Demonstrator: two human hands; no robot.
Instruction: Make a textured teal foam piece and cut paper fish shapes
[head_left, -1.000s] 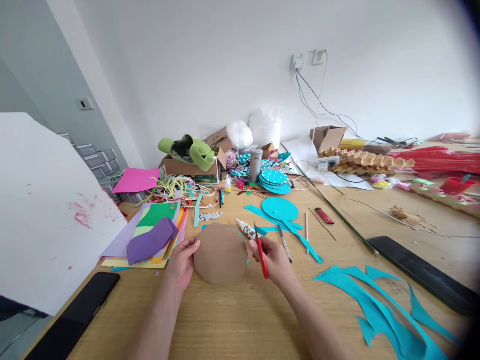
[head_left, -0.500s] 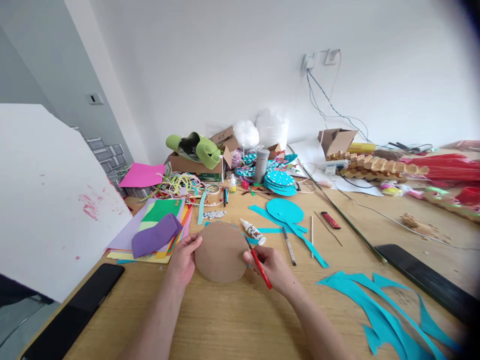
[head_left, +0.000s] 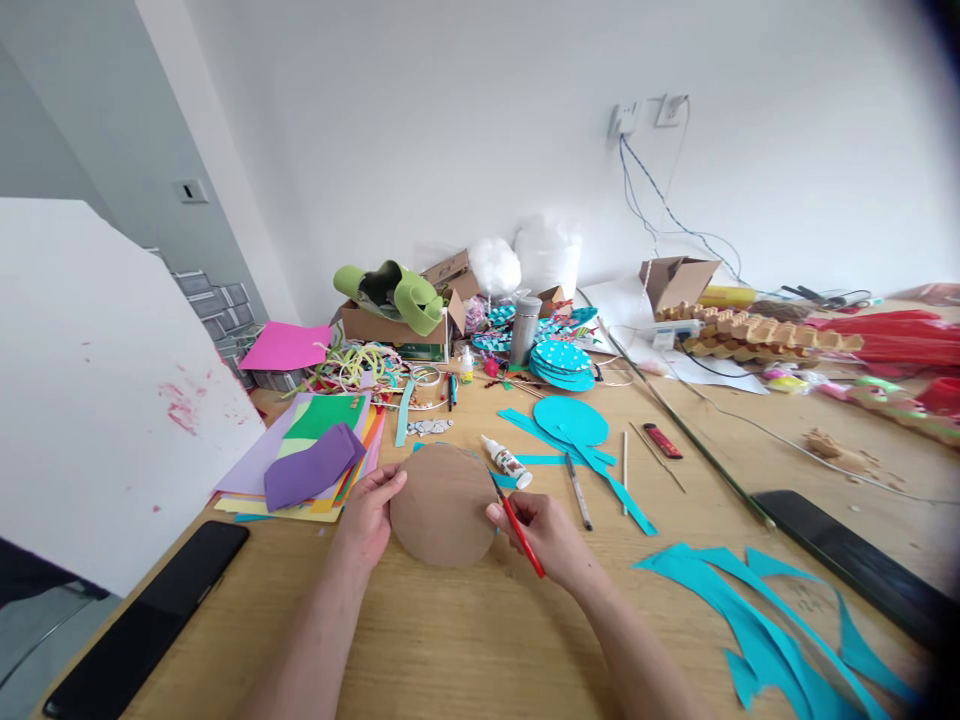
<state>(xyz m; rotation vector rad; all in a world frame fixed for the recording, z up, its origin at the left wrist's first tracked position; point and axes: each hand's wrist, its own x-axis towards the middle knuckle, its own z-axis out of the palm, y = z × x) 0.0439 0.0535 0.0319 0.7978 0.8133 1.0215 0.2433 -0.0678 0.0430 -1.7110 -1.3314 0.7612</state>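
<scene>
We grip a round brown cardboard disc (head_left: 444, 508) by its edge in our left hand (head_left: 373, 512), thumb on top; our right hand (head_left: 545, 537), closed around red-handled scissors (head_left: 524, 540), is at the opposite edge. Beyond our right hand lie a white bottle (head_left: 508, 464) and a pen (head_left: 578, 492), with blue paper scraps (head_left: 712, 583) to its right.

Near tabletop (head_left: 435, 640) leaves room — past cardboard disc (head_left: 444, 508), white bottle (head_left: 507, 463) blocks.

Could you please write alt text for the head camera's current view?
A person's left hand holds a brown cardboard disc by its edge; the right hand holds red-handled scissors at the opposite side. Turquoise scraps and a white nozzle bottle lie on the wooden table.
</scene>
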